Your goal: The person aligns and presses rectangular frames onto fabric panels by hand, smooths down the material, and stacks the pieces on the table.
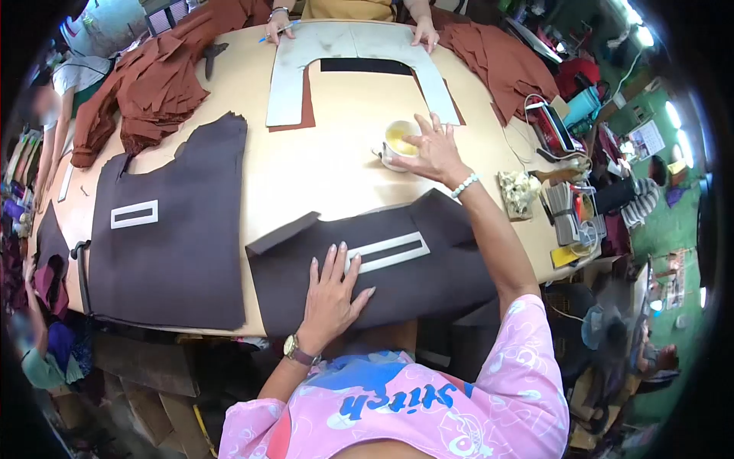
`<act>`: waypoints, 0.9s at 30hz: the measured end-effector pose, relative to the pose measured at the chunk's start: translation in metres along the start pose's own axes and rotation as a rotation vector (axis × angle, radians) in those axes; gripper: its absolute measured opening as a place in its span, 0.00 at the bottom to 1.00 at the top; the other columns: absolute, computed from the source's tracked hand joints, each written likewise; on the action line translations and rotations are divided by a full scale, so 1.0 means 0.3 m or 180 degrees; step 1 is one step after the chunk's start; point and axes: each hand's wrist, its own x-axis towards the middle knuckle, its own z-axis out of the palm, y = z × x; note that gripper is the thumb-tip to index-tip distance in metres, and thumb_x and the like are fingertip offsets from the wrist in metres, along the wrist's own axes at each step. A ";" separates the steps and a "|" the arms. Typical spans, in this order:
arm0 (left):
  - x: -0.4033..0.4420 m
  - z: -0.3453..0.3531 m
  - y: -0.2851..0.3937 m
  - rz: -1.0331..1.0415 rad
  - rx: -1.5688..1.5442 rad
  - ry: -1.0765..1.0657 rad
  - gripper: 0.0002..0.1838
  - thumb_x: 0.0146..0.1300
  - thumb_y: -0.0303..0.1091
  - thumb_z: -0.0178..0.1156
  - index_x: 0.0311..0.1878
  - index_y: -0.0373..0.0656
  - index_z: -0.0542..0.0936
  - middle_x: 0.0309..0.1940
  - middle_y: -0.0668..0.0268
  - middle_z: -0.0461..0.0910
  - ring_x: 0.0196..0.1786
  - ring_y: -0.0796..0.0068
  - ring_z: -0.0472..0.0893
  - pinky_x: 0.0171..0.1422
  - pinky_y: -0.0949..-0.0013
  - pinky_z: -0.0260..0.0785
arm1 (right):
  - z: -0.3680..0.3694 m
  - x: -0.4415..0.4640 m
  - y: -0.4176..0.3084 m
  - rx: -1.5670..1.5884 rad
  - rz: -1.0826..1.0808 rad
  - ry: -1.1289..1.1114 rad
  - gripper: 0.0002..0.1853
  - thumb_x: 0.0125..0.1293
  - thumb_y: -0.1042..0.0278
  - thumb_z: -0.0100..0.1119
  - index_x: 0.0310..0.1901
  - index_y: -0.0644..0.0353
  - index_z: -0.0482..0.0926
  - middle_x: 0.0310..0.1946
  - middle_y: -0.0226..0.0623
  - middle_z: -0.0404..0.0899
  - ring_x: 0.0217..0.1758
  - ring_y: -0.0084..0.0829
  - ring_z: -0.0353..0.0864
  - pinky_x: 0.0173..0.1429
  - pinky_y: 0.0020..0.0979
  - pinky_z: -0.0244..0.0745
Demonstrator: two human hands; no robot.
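My left hand (332, 297) lies with fingers spread on a dark fabric piece (306, 287), its fingertips at the left end of a white slotted strip (390, 252). Farther forward, my right hand (436, 149) reaches over a white cup (399, 145) with something yellow inside. Its fingers are apart, some over the cup's rim and opening. A second dark fabric stack (172, 252) lies to the left, with a white slotted rectangle (134, 214) on it.
Across the table (321, 176), another person's hands (425, 34) rest on a large white template (313, 50) over brown fabric. Brown fabric heaps (157, 92) lie at both far corners. Clutter, a yellowish textured block (519, 194) and grey bundles (562, 214) line the right edge.
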 end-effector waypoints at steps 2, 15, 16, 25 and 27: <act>0.001 -0.003 -0.001 -0.0002 -0.0035 -0.0015 0.33 0.60 0.49 0.56 0.63 0.40 0.65 0.66 0.47 0.58 0.69 0.50 0.56 0.67 0.42 0.49 | 0.021 0.026 -0.003 0.0048 0.0031 -0.0177 0.42 0.46 0.24 0.50 0.47 0.58 0.81 0.67 0.53 0.52 0.72 0.56 0.38 0.69 0.60 0.34; -0.002 0.001 -0.012 -0.0094 -0.0582 0.0007 0.33 0.59 0.48 0.57 0.63 0.39 0.65 0.66 0.48 0.58 0.70 0.51 0.56 0.66 0.48 0.56 | 0.009 0.093 -0.028 0.0371 0.0356 -0.0780 0.44 0.49 0.19 0.41 0.42 0.55 0.84 0.69 0.51 0.48 0.74 0.55 0.33 0.69 0.62 0.26; -0.003 0.000 -0.011 -0.0129 -0.0702 -0.0012 0.33 0.59 0.48 0.57 0.63 0.39 0.65 0.66 0.48 0.58 0.70 0.51 0.56 0.65 0.48 0.57 | 0.014 0.100 -0.009 0.0373 0.0321 -0.0742 0.43 0.50 0.20 0.40 0.42 0.55 0.85 0.69 0.51 0.49 0.74 0.55 0.34 0.69 0.62 0.26; -0.007 0.008 -0.018 0.0085 -0.0141 0.0134 0.32 0.60 0.48 0.56 0.63 0.39 0.66 0.66 0.48 0.57 0.69 0.51 0.56 0.66 0.44 0.52 | -0.399 0.132 0.125 0.0183 -0.0981 0.2175 0.20 0.65 0.48 0.44 0.40 0.52 0.82 0.58 0.37 0.69 0.64 0.48 0.59 0.61 0.58 0.51; -0.009 0.010 -0.017 0.0073 -0.0200 0.0151 0.32 0.60 0.48 0.57 0.63 0.39 0.66 0.66 0.48 0.57 0.69 0.50 0.56 0.65 0.44 0.53 | -0.564 0.099 0.092 0.0545 -0.1421 0.2759 0.16 0.68 0.57 0.45 0.41 0.58 0.79 0.46 0.37 0.75 0.56 0.39 0.69 0.60 0.40 0.60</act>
